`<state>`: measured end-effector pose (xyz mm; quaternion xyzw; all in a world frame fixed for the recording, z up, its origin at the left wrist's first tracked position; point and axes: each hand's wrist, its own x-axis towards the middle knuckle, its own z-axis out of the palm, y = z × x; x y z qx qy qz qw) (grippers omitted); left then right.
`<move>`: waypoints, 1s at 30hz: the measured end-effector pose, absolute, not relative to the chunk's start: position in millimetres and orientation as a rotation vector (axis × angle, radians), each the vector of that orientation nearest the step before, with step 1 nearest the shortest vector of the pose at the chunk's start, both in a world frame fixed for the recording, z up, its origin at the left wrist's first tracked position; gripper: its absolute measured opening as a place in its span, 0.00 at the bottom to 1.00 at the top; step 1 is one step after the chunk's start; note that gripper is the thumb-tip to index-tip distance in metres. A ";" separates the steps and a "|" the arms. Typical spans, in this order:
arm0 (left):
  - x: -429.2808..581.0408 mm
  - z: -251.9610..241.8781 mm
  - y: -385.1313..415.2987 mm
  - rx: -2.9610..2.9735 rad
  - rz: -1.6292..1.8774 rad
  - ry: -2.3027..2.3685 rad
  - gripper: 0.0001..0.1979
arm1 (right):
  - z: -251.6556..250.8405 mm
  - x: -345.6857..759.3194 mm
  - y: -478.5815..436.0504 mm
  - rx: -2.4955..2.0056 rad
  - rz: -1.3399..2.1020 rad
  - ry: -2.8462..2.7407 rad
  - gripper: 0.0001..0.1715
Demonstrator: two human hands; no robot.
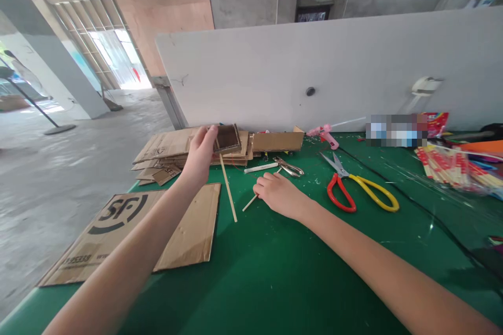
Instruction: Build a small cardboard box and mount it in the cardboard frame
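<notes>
Box [228, 137], small, shallow and of cardboard, is in your left hand [200, 154], your fingers closed on its left edge. Its dark brown inner face is turned partly toward you. It is up at the right end of the cardboard stack [173, 144]; whether it touches the stack cannot be determined. Your right hand [275, 193] is low over the green table [267, 282], fingers pinched on a thin stick [250, 203]. That stick slants, its near end emerging to the left of your fingers and its far end beyond your knuckles, near the metal pliers-like tool [290, 166]. Your hands are apart. A loose strip [229, 191] lies between them, its far end just below the box.

Containers: you have a long cardboard tray [277, 142] beyond your right hand, to the right of the stack. Small items show above its rim and below its front wall; they are too small to identify. At far right, pale sticks with red bands [440, 165] lie at clear plastic film; whether inside or beneath it cannot be determined.

Also noted: a white rod [261, 168] beside the metal tool, a pink glue gun [324, 135] toward the back, scissors [341, 172] with blades parted to the right of your right hand, and a printed cardboard sheet [188, 230] under your left forearm.
</notes>
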<state>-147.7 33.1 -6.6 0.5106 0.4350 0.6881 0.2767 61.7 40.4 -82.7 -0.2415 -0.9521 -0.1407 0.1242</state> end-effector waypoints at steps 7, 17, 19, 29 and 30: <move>-132.0 -5.2 28.2 0.997 1.599 1.167 0.11 | -76.8 69.9 42.5 -0.664 -0.483 -2.814 0.12; -136.5 -6.7 29.2 0.652 1.407 1.034 0.16 | -42.8 83.0 39.2 -0.791 0.695 -2.347 0.13; -134.9 -10.8 29.4 0.625 1.390 1.002 0.16 | -48.1 78.4 39.4 -0.787 0.759 -2.248 0.15; -132.1 -25.3 34.0 0.774 1.448 0.970 0.12 | -54.8 71.3 37.3 -0.821 0.847 -2.105 0.19; -133.7 -25.7 34.2 0.838 1.467 0.965 0.13 | -54.8 71.0 37.1 -0.825 0.876 -2.090 0.18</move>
